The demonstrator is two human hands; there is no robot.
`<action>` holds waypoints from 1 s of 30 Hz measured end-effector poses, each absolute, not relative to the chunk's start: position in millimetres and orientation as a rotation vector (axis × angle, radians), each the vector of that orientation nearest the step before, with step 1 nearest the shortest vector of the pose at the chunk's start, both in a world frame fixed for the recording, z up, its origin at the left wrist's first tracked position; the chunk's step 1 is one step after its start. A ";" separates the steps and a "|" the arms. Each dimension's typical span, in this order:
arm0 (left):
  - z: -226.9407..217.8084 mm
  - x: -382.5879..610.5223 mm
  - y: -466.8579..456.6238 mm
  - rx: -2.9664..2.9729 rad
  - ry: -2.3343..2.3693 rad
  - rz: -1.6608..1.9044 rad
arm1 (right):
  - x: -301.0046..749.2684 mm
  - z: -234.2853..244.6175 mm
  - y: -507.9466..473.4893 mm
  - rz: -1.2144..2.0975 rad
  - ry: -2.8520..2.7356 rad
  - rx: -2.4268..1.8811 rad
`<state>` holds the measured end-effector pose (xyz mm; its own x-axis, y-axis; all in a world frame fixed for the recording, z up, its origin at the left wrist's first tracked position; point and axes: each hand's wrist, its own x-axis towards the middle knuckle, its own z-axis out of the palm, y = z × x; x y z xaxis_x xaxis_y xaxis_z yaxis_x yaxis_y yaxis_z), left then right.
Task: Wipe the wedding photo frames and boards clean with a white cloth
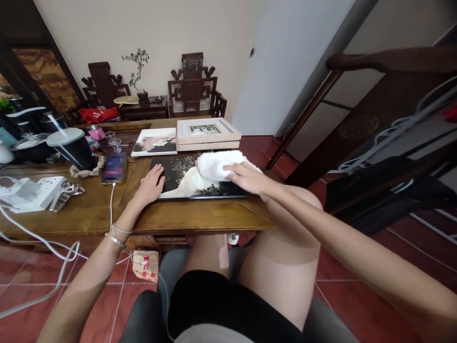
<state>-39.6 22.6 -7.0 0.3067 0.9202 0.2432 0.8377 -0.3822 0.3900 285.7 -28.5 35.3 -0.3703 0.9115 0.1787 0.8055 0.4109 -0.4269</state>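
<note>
A dark glossy photo panel (178, 176) lies flat on the wooden table (200, 216) in front of me. My left hand (150, 185) rests on its left edge, fingers flat and apart, pressing it down. My right hand (246, 177) grips a bunched white cloth (217, 164) that lies on the panel's upper right part.
Behind the panel sit a white photo book (155, 141) and stacked light wooden frames (207, 133). A phone (114, 167) on a white cable, a lidded dark cup (73, 147), a power strip (43, 190) and clutter fill the table's left. A dark stair rail (357, 66) rises at right.
</note>
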 end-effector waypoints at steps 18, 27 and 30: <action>-9.7 -41.7 24.4 2.402 1.620 0.609 | 264.6 58.9 14.3 0.378 -2.373 -1.497; -6.9 -39.9 22.1 2.399 1.627 0.618 | 252.1 23.9 -5.1 0.010 -2.673 -1.340; -6.2 -38.7 21.6 2.400 1.637 0.603 | 257.1 26.1 -54.7 0.043 -2.725 -1.231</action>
<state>-38.7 21.6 -6.2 0.3139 0.9210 0.2305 0.8503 -0.3807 0.3633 257.1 -54.7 26.1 -0.6516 0.7481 0.1255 0.7438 0.6626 -0.0879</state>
